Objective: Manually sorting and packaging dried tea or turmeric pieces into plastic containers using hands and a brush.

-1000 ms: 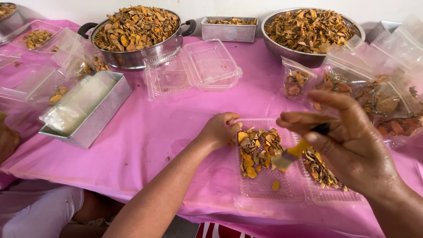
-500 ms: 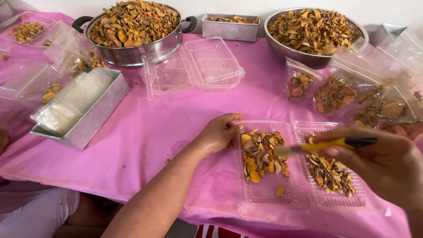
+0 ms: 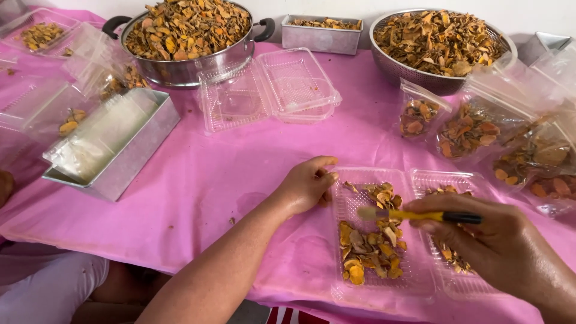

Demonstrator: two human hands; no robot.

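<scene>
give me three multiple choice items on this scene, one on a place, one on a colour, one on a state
1. Where does the left hand rest?
A. on the left edge of the open clear clamshell tray
B. inside the big pot
C. on the metal loaf tin

2. What colour is the tablecloth?
A. white
B. pink
C. green

3. What is the right hand doing?
A. lying flat and empty
B. holding a yellow-handled brush over the dried slices
C. gripping a bag

Answers: 1 A, its fingers touch the tray's left rim. 2 B, the cloth is pink all over the table. 3 B, its fingers are closed on the brush handle, bristles above the slices.
</scene>
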